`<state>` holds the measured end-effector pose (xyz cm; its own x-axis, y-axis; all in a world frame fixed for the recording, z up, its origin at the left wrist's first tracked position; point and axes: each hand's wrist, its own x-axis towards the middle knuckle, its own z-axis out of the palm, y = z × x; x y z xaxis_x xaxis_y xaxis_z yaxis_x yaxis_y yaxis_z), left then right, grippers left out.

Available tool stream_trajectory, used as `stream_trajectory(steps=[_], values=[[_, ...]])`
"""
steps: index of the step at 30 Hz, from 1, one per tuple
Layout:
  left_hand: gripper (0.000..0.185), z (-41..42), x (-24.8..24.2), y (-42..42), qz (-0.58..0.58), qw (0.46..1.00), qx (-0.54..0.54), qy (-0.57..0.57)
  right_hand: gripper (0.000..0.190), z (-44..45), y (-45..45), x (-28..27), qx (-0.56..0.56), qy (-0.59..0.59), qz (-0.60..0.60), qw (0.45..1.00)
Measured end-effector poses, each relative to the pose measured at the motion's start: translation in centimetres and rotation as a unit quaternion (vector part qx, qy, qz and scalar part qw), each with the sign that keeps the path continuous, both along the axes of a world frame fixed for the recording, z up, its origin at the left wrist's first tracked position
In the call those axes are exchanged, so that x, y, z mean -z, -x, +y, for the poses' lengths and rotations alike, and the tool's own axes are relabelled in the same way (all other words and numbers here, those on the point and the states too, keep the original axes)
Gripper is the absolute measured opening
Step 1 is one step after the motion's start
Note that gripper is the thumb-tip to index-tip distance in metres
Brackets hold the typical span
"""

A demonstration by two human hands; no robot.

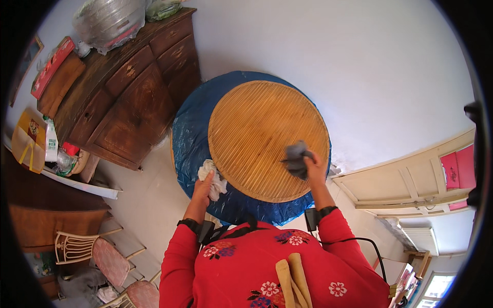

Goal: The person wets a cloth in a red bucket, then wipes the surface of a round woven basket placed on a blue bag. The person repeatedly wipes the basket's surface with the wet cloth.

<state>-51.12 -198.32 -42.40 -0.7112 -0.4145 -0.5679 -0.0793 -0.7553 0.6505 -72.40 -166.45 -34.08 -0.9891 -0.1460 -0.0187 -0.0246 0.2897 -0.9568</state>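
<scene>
In front of me a round mat of thin slats [254, 131], likely bamboo or reed, lies on a round table with a blue plastic cover [192, 127]. My right hand [316, 169] grips a bunched dark grey cloth [297, 161] over the right part of the mat; the cloth looks slightly blurred. At the lower left rim of the mat, my left hand [202, 188] holds a crumpled whitish cloth [213, 180], with the blue cover beneath it. Whether the left fingers also touch the mat's rim is hidden.
A dark wooden cabinet [131, 104] stands left of the table, bearing plastic-wrapped items [111, 25]. Chairs with pink seats [111, 256] are at lower left. A white wall [346, 57] rises behind the table, and a cream door [400, 177] is at right. A black cable [369, 240] hangs by my right arm.
</scene>
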Motion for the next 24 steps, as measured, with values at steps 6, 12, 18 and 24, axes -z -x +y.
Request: stream_trajectory(steps=[6,12,18,24], values=[[0.050,-0.9,-1.3,3.6,-0.033,0.998,0.059,0.001,0.031,9.3,-0.1,3.2,0.289,0.288,-0.213,0.888],[0.050,2.8,-1.4,1.6,-0.014,0.998,0.048,-0.024,0.028,9.0,3.1,4.1,0.196,0.365,-0.164,0.895],[0.055,6.7,0.0,-0.1,-0.031,0.994,0.099,-0.037,0.020,2.6,5.2,-1.6,0.057,-0.071,0.130,0.987],[0.050,5.9,-0.2,1.4,-0.025,0.995,0.090,-0.041,0.025,-8.0,1.4,-2.8,-0.225,-0.276,0.291,0.888]])
